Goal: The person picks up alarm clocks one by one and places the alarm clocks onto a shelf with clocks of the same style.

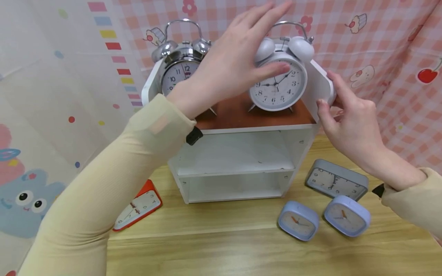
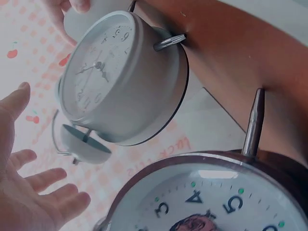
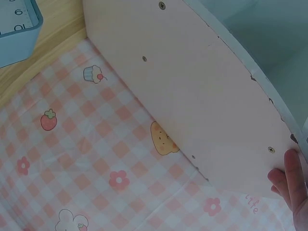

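Top clocks: the silver clock [image 1: 174, 74] at eleven o'clock and the white clock [image 1: 276, 94] at one o'clock stand upright on the shelf unit [image 1: 235, 153]; these two look placed.
Left hand [image 1: 238, 55]: fingers spread, holding nothing, near the white clock.
Right hand [image 1: 357, 119]: pinches the side panel [image 1: 317, 86] at two o'clock.
Lower clocks: on the table [image 1: 207, 241], the red clock [image 1: 143, 205] sits at eight o'clock from the unit, the gray clock [image 1: 336, 180] and a blue clock [image 1: 347, 216] at four, the second blue clock [image 1: 298, 221] at five.
Progress: probably partway; these four seem left.
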